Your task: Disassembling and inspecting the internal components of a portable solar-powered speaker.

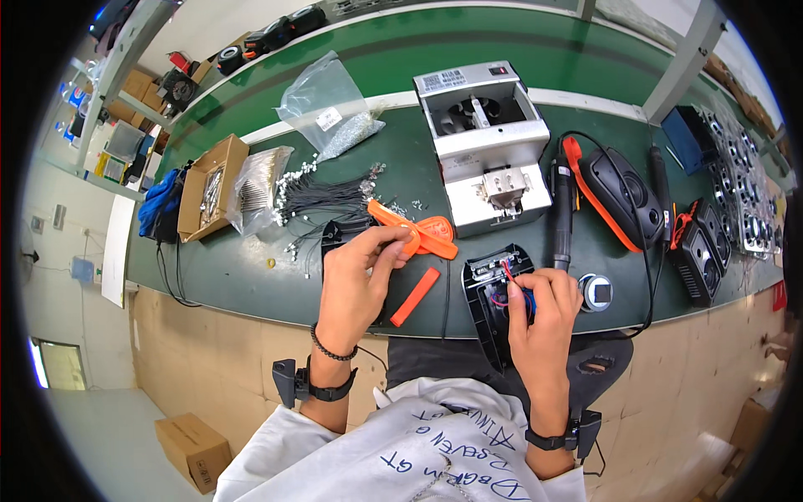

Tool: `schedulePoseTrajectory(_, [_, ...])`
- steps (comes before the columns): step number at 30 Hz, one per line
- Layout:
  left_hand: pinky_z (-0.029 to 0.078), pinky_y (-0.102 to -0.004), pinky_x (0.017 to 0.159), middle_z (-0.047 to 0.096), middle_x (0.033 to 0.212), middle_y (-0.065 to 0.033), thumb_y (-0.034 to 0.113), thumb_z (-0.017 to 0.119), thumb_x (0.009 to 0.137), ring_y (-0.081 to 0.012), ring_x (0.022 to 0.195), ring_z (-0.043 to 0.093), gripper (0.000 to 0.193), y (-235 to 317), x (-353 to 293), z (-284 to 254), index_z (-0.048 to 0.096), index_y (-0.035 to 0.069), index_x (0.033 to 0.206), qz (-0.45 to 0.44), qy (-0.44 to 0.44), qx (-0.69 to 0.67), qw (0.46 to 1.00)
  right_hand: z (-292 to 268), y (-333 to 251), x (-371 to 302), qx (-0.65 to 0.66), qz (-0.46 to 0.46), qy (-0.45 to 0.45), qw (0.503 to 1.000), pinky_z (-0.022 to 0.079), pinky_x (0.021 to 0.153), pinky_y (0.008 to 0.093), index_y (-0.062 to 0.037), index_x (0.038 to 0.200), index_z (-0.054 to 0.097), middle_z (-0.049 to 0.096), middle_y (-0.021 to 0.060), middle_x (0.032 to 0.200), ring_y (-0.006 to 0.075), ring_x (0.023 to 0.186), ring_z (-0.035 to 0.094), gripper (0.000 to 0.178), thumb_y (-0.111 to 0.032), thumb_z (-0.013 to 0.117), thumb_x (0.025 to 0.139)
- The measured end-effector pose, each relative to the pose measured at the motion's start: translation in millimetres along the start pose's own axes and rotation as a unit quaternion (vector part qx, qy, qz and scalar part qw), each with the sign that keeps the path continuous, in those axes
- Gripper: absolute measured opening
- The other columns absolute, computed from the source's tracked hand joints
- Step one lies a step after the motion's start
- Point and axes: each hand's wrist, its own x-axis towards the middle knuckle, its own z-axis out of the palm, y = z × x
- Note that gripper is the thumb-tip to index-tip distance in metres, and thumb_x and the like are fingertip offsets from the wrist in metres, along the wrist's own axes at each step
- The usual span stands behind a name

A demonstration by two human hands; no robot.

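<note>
Take the orange parts [435,238] in front of you as the middle of the clock; you sit at 6. Nearest to you, at 5 o'clock, there is the opened black housing [478,314], and its lower end reaches past the near edge of the green table [217,268]. Your right hand [544,311], at 4, is over this housing, and its thumb and finger are pinching the red wire [507,269]. At 6 one orange strip [416,297] lies alone. Your left hand [351,280], at 8, has its fingertips close together, right at the orange parts; if they really grip a piece, I cannot tell.

Between 3 and 4, beyond your right hand, stands a round metal container [596,293]. A little farther, just before 3, lies a black cylindrical tool [560,217]. At 10 black cables [326,197] are spread in a bunch. Farther, between 2 and 3, lies a black speaker [619,192] with an orange strap. Between 9 and 10 is a cardboard box [238,159]. At 1 stands a grey machine [468,159], and farthest, at 11, a clear plastic bag [322,96].
</note>
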Motion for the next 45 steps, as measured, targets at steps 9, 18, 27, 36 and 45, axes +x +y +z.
schedulePoseTrajectory(9, [0.037, -0.0202, 0.056, 0.051, 0.077, 0.0018, 0.022, 0.041, 0.112, -0.0025, 0.065, 0.046, 0.030, 5.8, 54.1, -54.5, 0.062, 0.001, 0.120, 0.032, 0.097, 0.038, 0.994, -4.0, -2.1, -2.0, 0.010, 0.007, -0.001, 1.000, 0.037, 0.091, 0.0440, -0.0051, 0.097, 0.067, 0.059, 0.0093, 0.100, 0.0306, 0.100, 0.054, 0.011, -0.013, 0.070, 0.090])
schedulePoseTrajectory(18, [0.055, -0.0273, 0.084, 0.069, 0.110, -0.0120, -0.004, 0.046, 0.103, -0.0147, 0.094, 0.067, 0.020, 22.9, 54.6, -92.1, 0.064, -0.005, 0.112, 0.121, 0.000, -0.042, 0.992, -4.3, 4.5, -3.8, 0.027, 0.004, 0.013, 1.000, 0.038, 0.094, 0.0484, -0.0073, 0.097, 0.067, 0.058, 0.0097, 0.104, 0.0313, 0.104, 0.054, 0.011, -0.014, 0.070, 0.088])
schedulePoseTrajectory(27, [0.054, -0.0216, 0.056, 0.068, 0.072, -0.0062, 0.010, 0.067, 0.099, -0.0103, 0.062, 0.066, 0.016, 90.1, 51.8, -53.0, 0.067, -0.004, 0.092, 0.067, -0.004, -0.042, 0.997, -1.3, 9.8, -8.4, 0.040, -0.012, 0.042, 0.998, 0.038, 0.095, 0.0471, -0.0069, 0.098, 0.068, 0.058, 0.0103, 0.105, 0.0320, 0.104, 0.054, 0.012, -0.016, 0.069, 0.090])
schedulePoseTrajectory(36, [0.034, -0.0390, 0.118, 0.043, 0.151, -0.0348, 0.029, 0.060, 0.104, -0.0356, 0.147, 0.040, 0.067, 103.8, 178.2, -22.3, 0.033, -0.007, 0.154, 0.214, 0.132, 0.278, 0.927, -6.3, 4.4, -12.8, 0.052, -0.016, 0.027, 0.998, 0.039, 0.096, 0.0504, -0.0051, 0.099, 0.067, 0.058, 0.0110, 0.105, 0.0329, 0.105, 0.054, 0.013, -0.013, 0.069, 0.089])
schedulePoseTrajectory(45, [0.046, -0.0409, 0.106, 0.063, 0.130, -0.0179, 0.002, 0.060, 0.097, -0.0272, 0.124, 0.060, 0.031, 95.8, 14.5, 11.7, 0.060, -0.002, 0.128, 0.150, 0.064, -0.038, 0.986, -5.8, 4.6, 0.4, 0.035, 0.003, -0.006, 0.999, 0.039, 0.093, 0.0467, -0.0044, 0.097, 0.066, 0.058, 0.0105, 0.105, 0.0322, 0.103, 0.052, 0.017, -0.012, 0.075, 0.084])
